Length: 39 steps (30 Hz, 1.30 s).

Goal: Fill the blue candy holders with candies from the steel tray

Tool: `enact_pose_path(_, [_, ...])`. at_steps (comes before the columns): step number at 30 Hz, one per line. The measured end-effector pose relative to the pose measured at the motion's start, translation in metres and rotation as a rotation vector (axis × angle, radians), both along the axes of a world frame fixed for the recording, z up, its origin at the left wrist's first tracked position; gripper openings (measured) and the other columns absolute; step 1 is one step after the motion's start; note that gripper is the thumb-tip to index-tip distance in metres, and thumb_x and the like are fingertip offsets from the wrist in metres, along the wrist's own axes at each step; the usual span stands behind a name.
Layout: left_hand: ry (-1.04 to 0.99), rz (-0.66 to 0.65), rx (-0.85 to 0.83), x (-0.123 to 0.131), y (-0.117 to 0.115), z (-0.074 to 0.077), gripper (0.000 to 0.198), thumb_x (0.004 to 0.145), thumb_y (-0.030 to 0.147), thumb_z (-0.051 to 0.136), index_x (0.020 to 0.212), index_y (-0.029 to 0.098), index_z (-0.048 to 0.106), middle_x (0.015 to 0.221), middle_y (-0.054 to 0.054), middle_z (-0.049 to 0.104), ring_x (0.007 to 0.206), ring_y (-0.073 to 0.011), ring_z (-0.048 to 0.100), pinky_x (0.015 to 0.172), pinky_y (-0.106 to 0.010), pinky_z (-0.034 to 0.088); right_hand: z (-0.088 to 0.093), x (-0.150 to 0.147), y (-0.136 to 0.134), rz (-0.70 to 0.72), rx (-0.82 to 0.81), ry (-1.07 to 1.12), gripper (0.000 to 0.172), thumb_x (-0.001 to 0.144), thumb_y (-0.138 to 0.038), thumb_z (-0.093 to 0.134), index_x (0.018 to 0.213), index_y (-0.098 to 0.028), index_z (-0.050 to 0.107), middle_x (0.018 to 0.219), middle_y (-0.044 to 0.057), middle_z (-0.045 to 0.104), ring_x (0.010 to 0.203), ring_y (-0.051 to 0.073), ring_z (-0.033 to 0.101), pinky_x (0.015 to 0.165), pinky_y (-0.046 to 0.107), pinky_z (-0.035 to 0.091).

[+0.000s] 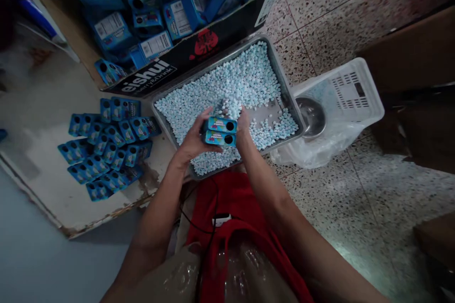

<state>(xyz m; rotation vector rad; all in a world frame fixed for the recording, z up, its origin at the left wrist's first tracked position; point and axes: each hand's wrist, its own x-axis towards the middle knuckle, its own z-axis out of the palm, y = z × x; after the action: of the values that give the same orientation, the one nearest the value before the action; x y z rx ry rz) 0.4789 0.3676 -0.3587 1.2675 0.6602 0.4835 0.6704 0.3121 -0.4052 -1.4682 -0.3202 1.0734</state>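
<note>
My left hand [195, 138] is wrapped round two small blue candy boxes [220, 131] held side by side over the metal tray [287, 68]. Small round pale blue and white candies [213, 87] fill most of that tray. Against the boxes' right side, my right hand [243, 125] is curled around a heaped handful of the candies [232, 108]. Its fingers are mostly hidden beneath the heap. Part of the tray's bottom shows to the right of my hands.
A cardboard carton [227, 23] full of blue boxes stands behind the tray. Several rows of blue boxes [110, 144] sit on the white worn-edged table [31, 151] at left. On the right are a white plastic basket [369, 80], a plastic bag [320, 154] and a metal bowl [314, 116].
</note>
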Motion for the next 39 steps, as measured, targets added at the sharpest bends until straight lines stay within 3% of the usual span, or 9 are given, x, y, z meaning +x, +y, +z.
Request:
enact_pose_path(2, [0.097, 0.151, 0.151, -0.020, 0.004, -0.005, 0.099, 0.031, 0.029, 0.111, 0.122, 0.025, 0.072, 0.134, -0.009, 0.071, 0.133, -0.0377, 0.064, 0.116, -0.046, 0.050, 0.006, 0.001, 0.006, -0.027, 0.034, 0.045, 0.078, 0.089, -0.086, 0.036, 0.120, -0.024, 0.072, 0.094, 0.009, 0.080, 0.071, 0.023, 0.070, 0.060, 0.038, 0.061])
enact_pose_path(5, [0.209, 0.280, 0.238, -0.036, 0.010, -0.024, 0.096, 0.027, 0.030, 0.111, 0.115, 0.024, 0.071, 0.118, -0.006, 0.071, 0.122, -0.0370, 0.065, 0.113, -0.046, 0.048, 0.027, -0.008, 0.006, -0.055, 0.103, 0.096, 0.070, 0.092, -0.080, 0.040, 0.122, -0.024, 0.070, 0.118, 0.012, 0.079, 0.074, 0.020, 0.070, 0.060, 0.035, 0.061])
enact_pose_path(9, [0.167, 0.364, 0.280, -0.026, 0.009, -0.044, 0.088, 0.035, 0.037, 0.110, 0.112, 0.027, 0.069, 0.118, -0.006, 0.068, 0.121, -0.0346, 0.063, 0.112, -0.046, 0.046, 0.067, -0.030, 0.000, 0.029, 0.183, -0.082, 0.068, 0.095, -0.078, 0.036, 0.120, -0.024, 0.069, 0.130, 0.014, 0.073, 0.107, 0.027, 0.074, 0.084, 0.042, 0.065])
enact_pose_path(12, [0.058, 0.359, 0.294, -0.017, 0.001, -0.044, 0.079, 0.046, 0.042, 0.108, 0.113, 0.026, 0.069, 0.122, -0.007, 0.068, 0.123, -0.0329, 0.062, 0.113, -0.045, 0.045, 0.089, -0.041, 0.001, 0.113, 0.243, -0.296, 0.075, 0.096, -0.081, 0.025, 0.123, -0.024, 0.066, 0.131, 0.015, 0.069, 0.123, 0.031, 0.069, 0.097, 0.049, 0.061])
enact_pose_path(16, [-0.002, 0.380, 0.270, -0.016, -0.005, -0.040, 0.082, 0.048, 0.042, 0.108, 0.116, 0.024, 0.066, 0.122, -0.007, 0.066, 0.122, -0.0307, 0.063, 0.112, -0.043, 0.046, 0.105, -0.047, 0.003, 0.216, 0.201, -0.429, 0.075, 0.098, -0.078, 0.018, 0.127, -0.026, 0.065, 0.134, 0.015, 0.065, 0.111, 0.030, 0.070, 0.098, 0.052, 0.058])
enact_pose_path(22, [-0.050, 0.357, 0.272, -0.017, -0.002, -0.046, 0.085, 0.046, 0.043, 0.108, 0.118, 0.027, 0.065, 0.123, -0.006, 0.066, 0.123, -0.0311, 0.064, 0.114, -0.046, 0.048, 0.110, -0.053, 0.003, 0.187, 0.230, -0.418, 0.069, 0.102, -0.068, 0.021, 0.130, -0.025, 0.067, 0.120, 0.016, 0.067, 0.110, 0.034, 0.067, 0.104, 0.060, 0.055])
enact_pose_path(29, [-0.062, 0.337, 0.196, -0.014, -0.011, -0.050, 0.084, 0.045, 0.041, 0.108, 0.117, 0.031, 0.066, 0.124, -0.005, 0.066, 0.125, -0.0317, 0.064, 0.115, -0.046, 0.050, 0.107, -0.054, 0.000, 0.244, 0.227, -0.551, 0.084, 0.097, -0.080, 0.009, 0.134, -0.026, 0.063, 0.123, 0.015, 0.063, 0.113, 0.032, 0.066, 0.105, 0.055, 0.056])
enact_pose_path(36, [-0.046, 0.340, 0.233, -0.011, -0.009, -0.053, 0.085, 0.050, 0.047, 0.106, 0.121, 0.030, 0.061, 0.128, -0.006, 0.064, 0.128, -0.0316, 0.063, 0.116, -0.048, 0.048, 0.110, -0.059, -0.003, 0.248, 0.278, -0.524, 0.073, 0.097, -0.080, 0.015, 0.102, -0.028, 0.066, 0.098, 0.011, 0.060, 0.104, 0.029, 0.065, 0.102, 0.051, 0.056])
enact_pose_path(39, [-0.056, 0.337, 0.233, -0.006, -0.008, -0.054, 0.086, 0.047, 0.046, 0.108, 0.118, 0.029, 0.061, 0.129, -0.007, 0.063, 0.131, -0.0317, 0.062, 0.120, -0.047, 0.046, 0.107, -0.064, -0.007, 0.249, 0.346, -0.436, 0.058, 0.098, -0.076, 0.033, 0.084, -0.030, 0.065, 0.086, 0.008, 0.064, 0.098, 0.028, 0.068, 0.102, 0.052, 0.056])
